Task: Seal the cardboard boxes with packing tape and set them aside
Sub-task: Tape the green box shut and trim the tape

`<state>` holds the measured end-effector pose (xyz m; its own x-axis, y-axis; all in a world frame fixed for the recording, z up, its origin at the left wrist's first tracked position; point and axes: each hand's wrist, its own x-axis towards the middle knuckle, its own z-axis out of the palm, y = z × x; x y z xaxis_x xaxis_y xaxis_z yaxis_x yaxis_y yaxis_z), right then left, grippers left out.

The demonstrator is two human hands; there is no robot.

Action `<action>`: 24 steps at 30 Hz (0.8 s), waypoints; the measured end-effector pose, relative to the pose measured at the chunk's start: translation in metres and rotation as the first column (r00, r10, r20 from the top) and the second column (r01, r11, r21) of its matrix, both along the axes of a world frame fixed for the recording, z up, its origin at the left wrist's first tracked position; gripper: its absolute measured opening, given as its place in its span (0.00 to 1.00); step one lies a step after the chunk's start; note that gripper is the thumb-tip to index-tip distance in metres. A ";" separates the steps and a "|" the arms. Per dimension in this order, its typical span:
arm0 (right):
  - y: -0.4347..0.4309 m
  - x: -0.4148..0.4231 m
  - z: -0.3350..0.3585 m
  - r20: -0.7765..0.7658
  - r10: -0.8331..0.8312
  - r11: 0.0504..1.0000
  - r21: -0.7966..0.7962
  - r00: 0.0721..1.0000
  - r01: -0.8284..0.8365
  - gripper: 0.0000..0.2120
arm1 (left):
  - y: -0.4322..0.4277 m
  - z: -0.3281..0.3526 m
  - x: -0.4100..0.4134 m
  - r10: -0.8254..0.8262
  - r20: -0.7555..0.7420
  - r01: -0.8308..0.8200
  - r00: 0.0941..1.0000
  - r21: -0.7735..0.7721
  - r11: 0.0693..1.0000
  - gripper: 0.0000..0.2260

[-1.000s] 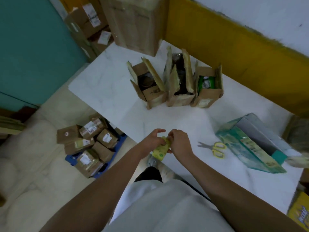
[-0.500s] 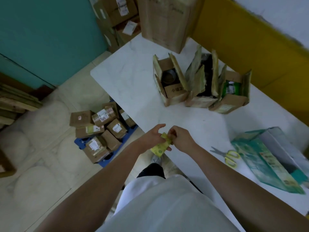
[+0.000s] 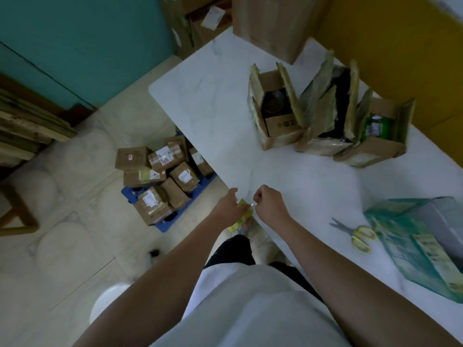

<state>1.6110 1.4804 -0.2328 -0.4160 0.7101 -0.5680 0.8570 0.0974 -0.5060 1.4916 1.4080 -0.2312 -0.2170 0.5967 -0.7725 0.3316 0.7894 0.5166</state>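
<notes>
Head view: left hand [image 3: 226,209] grips tape roll [image 3: 241,217], right hand [image 3: 268,204] pinches its end; scissors [image 3: 357,234], open boxes [image 3: 323,144] nearby.

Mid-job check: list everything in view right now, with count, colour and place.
open cardboard boxes: three, brown, side by side on the table's far side, flaps up
large cardboard box: one, brown, table's far end
table: one, white marbled
tape roll: one, yellow-green, between the hands at the table's near edge
scissors: one, yellow handles, on the table right of the hands
carton: one, teal-green, lying on the table's right part
parcels: about eight, brown, labelled, piled on the floor left of the table
platform: one, blue, under the parcels
left hand: grips the tape roll
right hand: fingers curled, apparently pinching the tape's end
</notes>
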 end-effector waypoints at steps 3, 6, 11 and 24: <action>-0.008 -0.012 -0.020 0.005 -0.030 0.999 -0.040 1.000 0.030 0.08 | -0.006 -0.022 -0.002 0.033 -0.077 -0.039 0.996 -0.079 0.996 0.29; -0.016 -0.022 -0.039 0.010 -0.078 0.995 -0.056 0.997 0.079 0.09 | -0.011 -0.046 -0.012 0.016 -0.130 -0.037 0.991 -0.161 0.986 0.31; -0.003 -0.027 -0.070 0.067 -0.080 0.997 0.001 0.995 0.080 0.09 | 0.002 -0.083 -0.022 -0.002 -0.090 -0.013 0.996 -0.168 0.986 0.25; 0.043 -0.002 -0.068 0.325 0.091 0.958 0.229 0.941 -0.172 0.19 | 0.005 -0.119 -0.024 0.232 0.179 -0.215 0.956 -0.111 0.970 0.28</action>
<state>1.6087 1.5232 -0.3008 -0.3481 0.7968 -0.4939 0.9372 0.3084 -0.1630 1.4677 1.4133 -0.3504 -0.1816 0.4760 -0.8605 0.0441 0.8781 0.4764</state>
